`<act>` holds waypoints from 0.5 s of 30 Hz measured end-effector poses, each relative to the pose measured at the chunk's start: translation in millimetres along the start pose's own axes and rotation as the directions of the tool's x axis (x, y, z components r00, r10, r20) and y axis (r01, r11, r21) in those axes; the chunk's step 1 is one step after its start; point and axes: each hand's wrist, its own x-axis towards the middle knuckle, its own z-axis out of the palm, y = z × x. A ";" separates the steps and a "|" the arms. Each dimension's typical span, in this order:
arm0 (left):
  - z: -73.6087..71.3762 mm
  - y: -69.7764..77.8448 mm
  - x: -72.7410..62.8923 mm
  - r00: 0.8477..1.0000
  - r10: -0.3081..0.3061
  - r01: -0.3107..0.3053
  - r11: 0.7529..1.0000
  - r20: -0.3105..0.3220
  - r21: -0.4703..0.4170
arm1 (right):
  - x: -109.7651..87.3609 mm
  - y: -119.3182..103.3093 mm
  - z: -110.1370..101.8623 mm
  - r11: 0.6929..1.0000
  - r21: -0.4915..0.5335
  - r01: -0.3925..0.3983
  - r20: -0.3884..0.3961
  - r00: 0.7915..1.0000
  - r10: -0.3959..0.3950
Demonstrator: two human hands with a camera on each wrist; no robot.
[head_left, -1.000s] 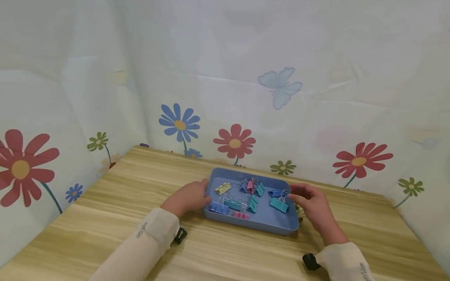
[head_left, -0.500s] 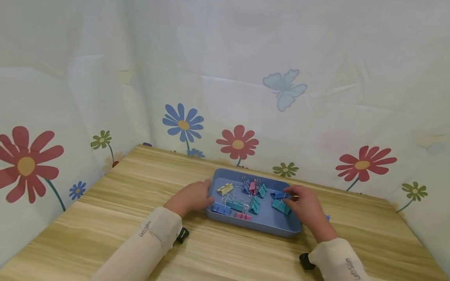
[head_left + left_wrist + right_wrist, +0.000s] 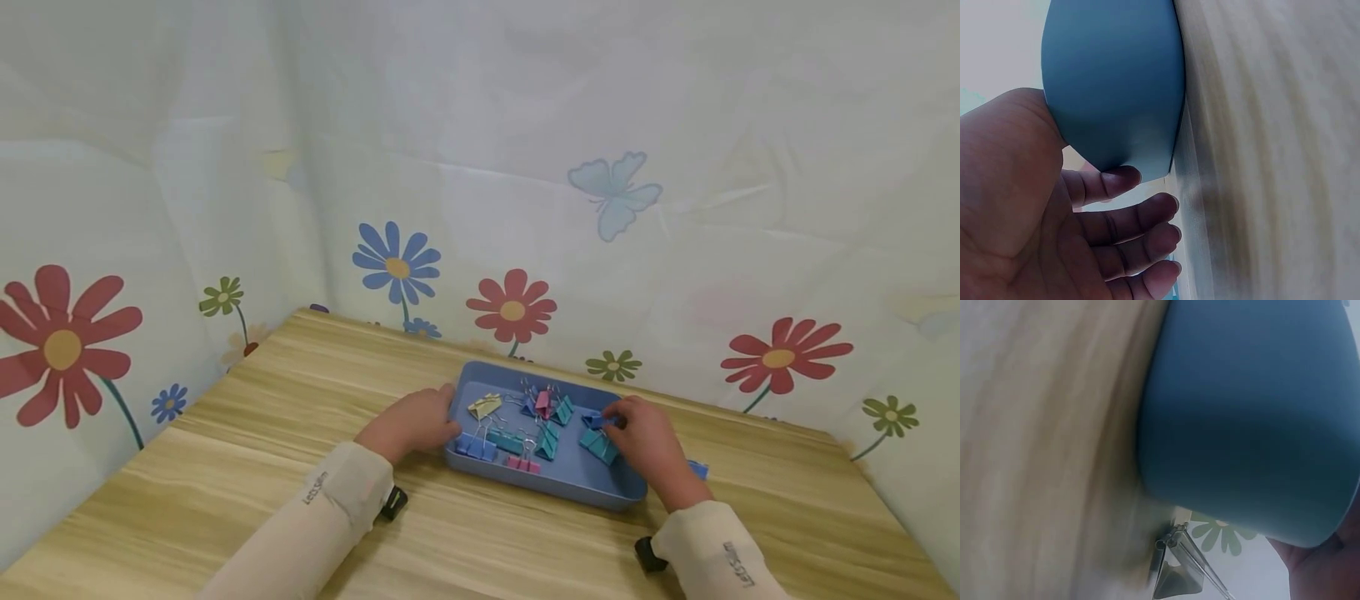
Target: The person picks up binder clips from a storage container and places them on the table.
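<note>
A shallow blue tray (image 3: 555,487) sits on the wooden table with several binder clips in it. My left hand (image 3: 416,422) holds the tray's left end, its index fingertip against the outer wall in the left wrist view; the thumb is hidden there. My right hand (image 3: 651,446) reaches over the right rim and pinches a blue binder clip (image 3: 595,419). Just below that lies a teal binder clip (image 3: 598,446). Farther left are a yellow clip (image 3: 485,406), a pink clip (image 3: 523,463) and another blue clip (image 3: 477,447). The tray wall hides the right fingertips in the right wrist view.
On the table right of the tray, a blue clip (image 3: 698,469) shows beside the right wrist. A clip with wire handles (image 3: 1179,578) stands beyond the tray's end in the right wrist view. A flowered sheet (image 3: 480,208) hangs behind the table.
My right hand has moved left from the tray's right rim to the blue binder clip inside, where its fingers have closed. The left hand stays at the tray's left end. The view has shifted slightly.
</note>
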 end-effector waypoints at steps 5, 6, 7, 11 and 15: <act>1.9 -0.4 0.7 1.000 -0.010 0.010 1.000 0.000 -0.005 | 1.3 -1.1 2.4 1.000 -0.020 -0.009 -0.010 1.000 0.009; 2.0 -0.3 0.6 1.000 -0.013 0.013 1.000 -0.001 -0.007 | 1.2 -1.3 2.7 1.000 -0.020 -0.011 -0.012 1.000 0.011; 2.0 -0.2 0.5 1.000 -0.015 0.015 1.000 -0.001 -0.009 | 1.0 -1.6 2.9 1.000 -0.019 -0.014 -0.014 1.000 0.013; 2.0 0.0 0.3 1.000 -0.010 0.010 1.000 -0.005 -0.007 | -1.7 -3.8 2.6 1.000 -0.009 -0.018 -0.016 1.000 0.018; 1.7 -0.4 0.4 1.000 -0.004 0.004 1.000 -0.006 0.001 | -3.9 -7.3 2.3 1.000 0.003 -0.025 -0.004 1.000 0.025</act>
